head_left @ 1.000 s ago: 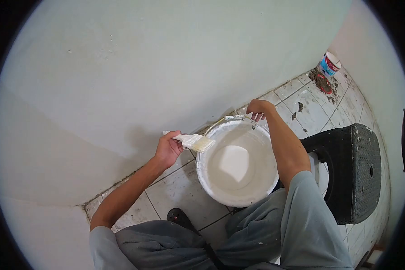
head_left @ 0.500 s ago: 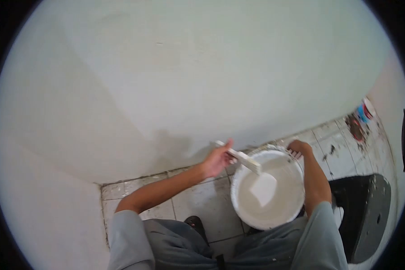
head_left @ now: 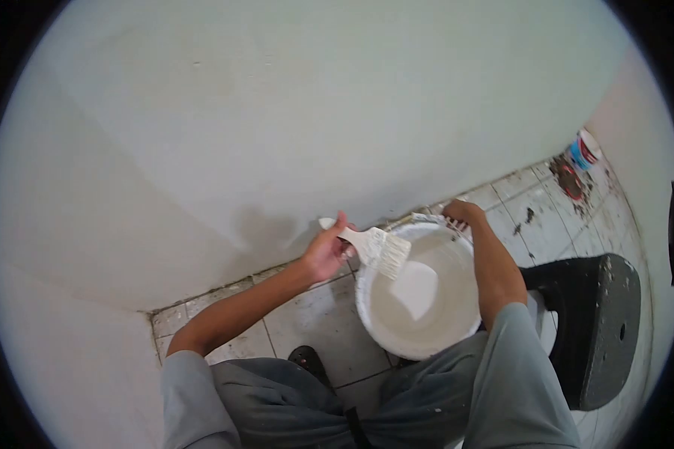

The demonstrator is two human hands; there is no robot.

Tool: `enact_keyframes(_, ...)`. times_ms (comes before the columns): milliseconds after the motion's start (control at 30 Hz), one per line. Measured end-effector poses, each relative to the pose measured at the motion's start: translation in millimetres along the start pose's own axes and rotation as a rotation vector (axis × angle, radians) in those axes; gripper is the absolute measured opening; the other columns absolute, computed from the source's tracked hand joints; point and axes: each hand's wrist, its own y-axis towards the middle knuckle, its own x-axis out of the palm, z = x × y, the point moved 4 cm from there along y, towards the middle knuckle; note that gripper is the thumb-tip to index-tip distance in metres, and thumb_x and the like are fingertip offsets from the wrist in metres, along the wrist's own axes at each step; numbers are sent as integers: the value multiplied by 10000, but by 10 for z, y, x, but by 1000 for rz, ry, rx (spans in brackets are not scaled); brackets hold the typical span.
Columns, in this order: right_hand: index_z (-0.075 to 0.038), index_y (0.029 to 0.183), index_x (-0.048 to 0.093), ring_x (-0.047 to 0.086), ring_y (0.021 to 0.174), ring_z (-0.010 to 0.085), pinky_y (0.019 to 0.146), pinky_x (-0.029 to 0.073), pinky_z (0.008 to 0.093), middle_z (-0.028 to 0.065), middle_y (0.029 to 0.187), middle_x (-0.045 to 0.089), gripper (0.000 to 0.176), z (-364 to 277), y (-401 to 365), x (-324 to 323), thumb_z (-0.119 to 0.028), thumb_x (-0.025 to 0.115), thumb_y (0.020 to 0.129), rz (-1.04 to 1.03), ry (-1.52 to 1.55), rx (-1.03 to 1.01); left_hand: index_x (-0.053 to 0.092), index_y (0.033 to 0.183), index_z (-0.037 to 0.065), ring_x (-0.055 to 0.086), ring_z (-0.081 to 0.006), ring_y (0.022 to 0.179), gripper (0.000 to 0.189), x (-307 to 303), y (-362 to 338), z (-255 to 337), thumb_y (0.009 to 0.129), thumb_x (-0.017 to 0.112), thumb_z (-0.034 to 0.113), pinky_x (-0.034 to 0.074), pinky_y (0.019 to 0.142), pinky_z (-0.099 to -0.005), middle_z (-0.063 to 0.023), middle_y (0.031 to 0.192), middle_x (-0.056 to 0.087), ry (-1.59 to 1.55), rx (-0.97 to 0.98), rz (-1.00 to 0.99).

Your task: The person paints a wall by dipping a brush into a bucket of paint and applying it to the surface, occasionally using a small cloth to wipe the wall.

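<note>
A wide white-handled brush (head_left: 373,245) is in my left hand (head_left: 328,252), its handle between thumb and fingers and its broad face turned up. Pale paint coats the bristles, which hang over the left part of a round white bucket (head_left: 365,299). Inside the bucket lies pale liquid paint with a bright reflection. My right hand (head_left: 463,214) has its fingers curled over the far right rim of the bucket, gripping it.
A black stool (head_left: 614,329) stands at the right. Near the far right corner are a small blue, red and white tub (head_left: 585,150) and debris on the tiled floor (head_left: 314,322). A pale wall (head_left: 292,135) rises ahead.
The brush has rotated in my left hand, from edge-on to showing its broad face. The whole view has shifted, so the bucket and hands appear further left and slightly higher.
</note>
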Motion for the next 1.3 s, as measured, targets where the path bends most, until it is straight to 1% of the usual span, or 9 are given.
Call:
enact_keyframes(233,-19,1002,690,661,668,240,601,560,418,138,906,702,326,-10,-73,13,-268,631,801,-34,0,15,632,926,30,539,-107,661,313,62,27,-123,942,596,341,430,560,-238,-26,809,614,6,-3,-19)
enact_keyframes(300,-9,1017,677,657,643,244,579,558,420,144,847,698,332,83,86,24,-267,612,818,-21,43,-22,630,1008,49,510,-91,785,225,59,65,-151,925,634,258,413,661,-224,0,890,606,29,-24,-173)
enact_keyframes(400,1,993,662,643,609,231,554,558,394,139,824,689,312,49,101,15,-256,569,842,-29,44,-31,651,964,25,593,-114,736,116,93,92,-183,877,678,96,494,655,-238,-33,856,650,30,-33,-150)
enact_keyframes(600,19,934,648,632,616,213,547,563,396,129,851,680,289,74,73,-5,-239,550,846,5,17,-44,634,1028,27,643,-127,790,214,108,32,-248,901,674,195,530,700,-258,-48,908,680,165,-113,-102)
enact_keyframes(900,17,912,652,613,647,284,557,541,488,135,796,656,344,29,599,111,-317,593,857,64,-125,-192,600,1088,46,674,-184,913,264,388,-255,293,932,630,257,567,762,-327,-95,1085,671,197,48,-4)
enact_keyframes(1000,-49,1048,654,619,688,264,574,533,455,133,955,644,430,-143,478,112,-414,669,821,-70,-114,-40,577,1107,62,662,-205,973,259,459,-579,619,937,622,252,558,816,-352,-97,1108,658,131,136,50)
enact_keyframes(1067,-127,1184,638,626,803,233,694,549,407,93,1066,642,479,-195,626,78,-461,633,841,-197,-135,3,569,1105,69,641,-215,1034,257,440,-791,847,936,622,254,544,862,-370,-97,1121,648,97,198,90)
enact_keyframes(1133,-178,1246,602,632,869,217,761,534,409,87,1122,638,490,-503,256,-48,-479,612,859,-348,-258,38,558,1104,59,600,-219,1126,252,468,-1042,1001,929,628,228,507,954,-398,-91,1122,640,51,256,122)
enact_keyframes(1300,-189,1307,565,636,962,270,827,523,412,150,1296,559,590,-936,55,-175,-500,671,818,-495,-399,48,548,1162,-8,637,-229,1045,294,654,-1717,1549,908,634,114,548,916,-384,-126,1137,639,83,585,180)
